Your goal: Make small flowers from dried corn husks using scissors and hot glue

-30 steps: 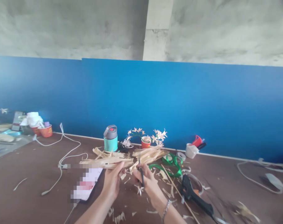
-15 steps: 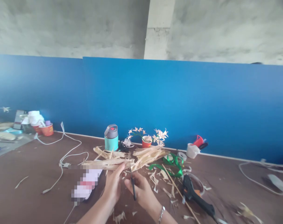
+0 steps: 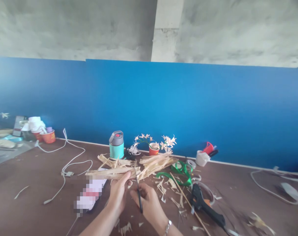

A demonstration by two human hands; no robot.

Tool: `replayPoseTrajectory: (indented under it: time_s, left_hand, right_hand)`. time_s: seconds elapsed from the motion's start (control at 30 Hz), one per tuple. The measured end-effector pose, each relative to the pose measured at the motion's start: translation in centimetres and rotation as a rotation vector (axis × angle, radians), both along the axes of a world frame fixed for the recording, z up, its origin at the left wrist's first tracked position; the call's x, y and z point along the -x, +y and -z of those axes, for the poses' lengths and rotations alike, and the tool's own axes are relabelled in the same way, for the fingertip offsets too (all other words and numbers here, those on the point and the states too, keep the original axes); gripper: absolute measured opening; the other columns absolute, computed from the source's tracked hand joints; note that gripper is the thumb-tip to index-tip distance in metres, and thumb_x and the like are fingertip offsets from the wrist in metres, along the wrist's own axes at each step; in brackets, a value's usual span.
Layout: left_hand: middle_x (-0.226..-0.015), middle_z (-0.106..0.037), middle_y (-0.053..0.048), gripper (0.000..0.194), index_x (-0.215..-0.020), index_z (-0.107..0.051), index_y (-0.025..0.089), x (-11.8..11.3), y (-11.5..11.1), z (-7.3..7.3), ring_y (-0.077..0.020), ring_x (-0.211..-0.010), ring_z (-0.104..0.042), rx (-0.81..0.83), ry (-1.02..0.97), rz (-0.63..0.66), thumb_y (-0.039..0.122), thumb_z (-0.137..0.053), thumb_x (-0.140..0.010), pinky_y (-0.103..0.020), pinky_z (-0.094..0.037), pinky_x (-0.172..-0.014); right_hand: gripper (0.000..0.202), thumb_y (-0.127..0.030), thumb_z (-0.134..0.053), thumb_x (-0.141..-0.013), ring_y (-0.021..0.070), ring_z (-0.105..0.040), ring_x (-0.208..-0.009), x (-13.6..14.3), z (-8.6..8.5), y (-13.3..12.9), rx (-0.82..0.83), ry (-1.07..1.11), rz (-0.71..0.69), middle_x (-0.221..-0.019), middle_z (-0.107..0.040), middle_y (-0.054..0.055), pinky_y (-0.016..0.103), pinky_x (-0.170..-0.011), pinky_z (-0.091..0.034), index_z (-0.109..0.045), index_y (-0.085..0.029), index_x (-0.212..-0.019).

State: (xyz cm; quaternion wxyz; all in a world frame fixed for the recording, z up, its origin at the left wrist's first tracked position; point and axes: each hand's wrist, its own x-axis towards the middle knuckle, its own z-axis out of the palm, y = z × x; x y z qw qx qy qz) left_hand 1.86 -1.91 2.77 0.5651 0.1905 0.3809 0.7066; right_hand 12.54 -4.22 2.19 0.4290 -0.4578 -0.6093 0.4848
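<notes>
My left hand (image 3: 119, 190) is closed on a pale dried husk strip (image 3: 108, 173), thumb on top, with the strip lying sideways toward the left. In my right hand (image 3: 147, 198) is a pair of scissors (image 3: 139, 196) with dark handles, its blades pointing away from me. The blades cross the right end of the strip; whether they are parted I cannot tell. Behind both hands lies a heap of dried husks (image 3: 155, 165). Small cut scraps (image 3: 161, 187) are scattered beside my right hand.
A turquoise flask (image 3: 117, 150) and a red cup (image 3: 154, 150) with pale flowers stand by the blue partition (image 3: 188, 108). Green ribbon (image 3: 187, 177), a thin stick (image 3: 188, 200) and a black glue gun (image 3: 205, 206) lie right. A phone (image 3: 92, 195) and white cables (image 3: 75, 160) lie left.
The scissors have tilted slightly at the strip's end, and my right hand has shifted a little left. The whole view has drifted slightly. Both hands keep their holds.
</notes>
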Motion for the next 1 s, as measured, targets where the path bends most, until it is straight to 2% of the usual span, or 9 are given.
replayPoseTrajectory:
  time_s: [0.13,0.33,0.5,0.63,0.8,0.9,1.0]
  left_hand:
    - [-0.073,-0.072,-0.006,0.031,-0.082,-0.068,0.012,-0.3,-0.4,-0.4,-0.0208,-0.066,-0.067,-0.009,0.006,0.036,0.018,-0.077,-0.054,-0.027,-0.049,-0.057]
    - [-0.068,-0.071,-0.004,0.023,-0.075,-0.068,0.012,-0.1,-0.1,0.1,-0.0171,-0.061,-0.065,-0.038,-0.021,0.047,0.018,-0.077,-0.054,-0.024,-0.048,-0.054]
    - [-0.071,-0.072,-0.005,0.024,-0.077,-0.068,0.013,0.1,0.1,0.5,-0.0194,-0.063,-0.066,-0.026,-0.042,0.072,0.018,-0.076,-0.055,-0.026,-0.049,-0.055]
    - [-0.065,-0.072,-0.008,0.023,-0.078,-0.069,0.013,-0.2,-0.4,0.2,-0.0262,-0.063,-0.067,-0.049,-0.005,0.156,0.021,-0.073,-0.057,-0.03,-0.049,-0.051]
    - [-0.06,-0.07,-0.008,0.03,-0.086,-0.067,0.013,-0.2,-0.7,-0.2,-0.0279,-0.06,-0.067,-0.039,0.001,0.262,0.026,-0.072,-0.06,-0.032,-0.049,-0.048]
    - [-0.065,-0.071,-0.008,0.031,-0.087,-0.066,0.013,0.0,-0.5,-0.1,-0.0273,-0.063,-0.067,-0.049,0.018,0.251,0.026,-0.072,-0.059,-0.033,-0.05,-0.051]
    - [-0.07,-0.071,-0.006,0.029,-0.083,-0.064,0.014,0.3,-0.2,0.1,-0.0243,-0.068,-0.067,-0.042,0.055,0.216,0.022,-0.073,-0.057,-0.031,-0.051,-0.06]
  right_hand:
    - [0.024,-0.037,-0.063,-0.072,0.0089,-0.035,-0.05,-0.2,0.0,0.2,-0.023,0.058,-0.01,-0.054,-0.043,-0.004,0.02,-0.046,-0.028,-0.054,-0.016,-0.067]
    - [0.026,-0.037,-0.063,-0.072,0.0079,-0.033,-0.048,-0.2,-0.3,0.1,-0.071,-0.026,0.016,-0.051,-0.04,-0.005,0.02,-0.044,-0.025,-0.052,-0.015,-0.061]
    - [0.025,-0.039,-0.063,-0.072,0.0069,-0.036,-0.04,-0.2,0.0,0.4,0.014,-0.001,0.003,-0.048,-0.043,-0.005,0.019,-0.038,-0.026,-0.055,-0.016,-0.066]
    - [0.028,-0.042,-0.064,-0.071,0.0064,-0.036,-0.039,-0.3,0.0,0.7,0.046,0.093,0.003,-0.05,-0.045,-0.005,0.018,-0.036,-0.029,-0.055,-0.016,-0.071]
    - [0.032,-0.046,-0.065,-0.069,0.0059,-0.035,-0.034,-0.4,-0.3,0.5,0.074,0.042,0.031,-0.045,-0.042,-0.006,0.018,-0.032,-0.028,-0.055,-0.016,-0.067]
    - [0.035,-0.049,-0.067,-0.066,0.0064,-0.035,-0.032,-0.5,-0.6,0.6,0.124,0.074,0.044,-0.042,-0.042,-0.007,0.018,-0.031,-0.027,-0.056,-0.016,-0.068]
    - [0.036,-0.047,-0.072,-0.06,0.0074,-0.039,-0.035,-0.7,-1.3,0.9,0.176,0.245,0.048,-0.043,-0.044,-0.008,0.019,-0.035,-0.031,-0.055,-0.017,-0.071]
